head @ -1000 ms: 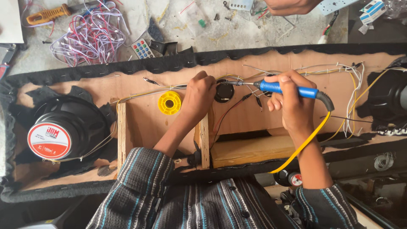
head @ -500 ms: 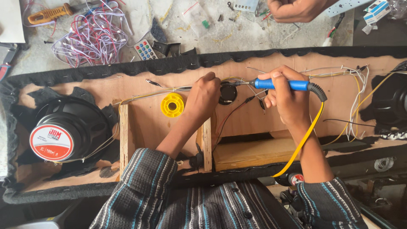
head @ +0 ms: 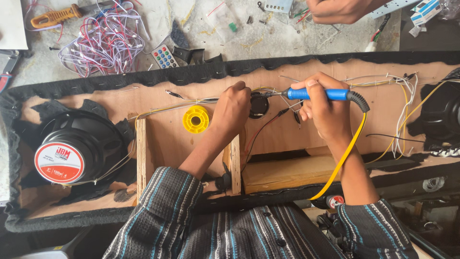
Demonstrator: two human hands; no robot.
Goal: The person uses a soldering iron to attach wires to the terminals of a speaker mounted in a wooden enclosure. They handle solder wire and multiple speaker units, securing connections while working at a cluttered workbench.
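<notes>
Soldering iron [head: 318, 94] sits clamped in the right hand [head: 322, 109], held by its blue handle, tip just left of the fingers at a small round black part [head: 258, 105]. Left hand [head: 233, 109] is closed, pinching thin wires [head: 182, 103] beside it. Iron looks light and stiff, hot at the tip; handle is the safe hold. Yellow spool [head: 196, 119] lies left of that hand.
</notes>
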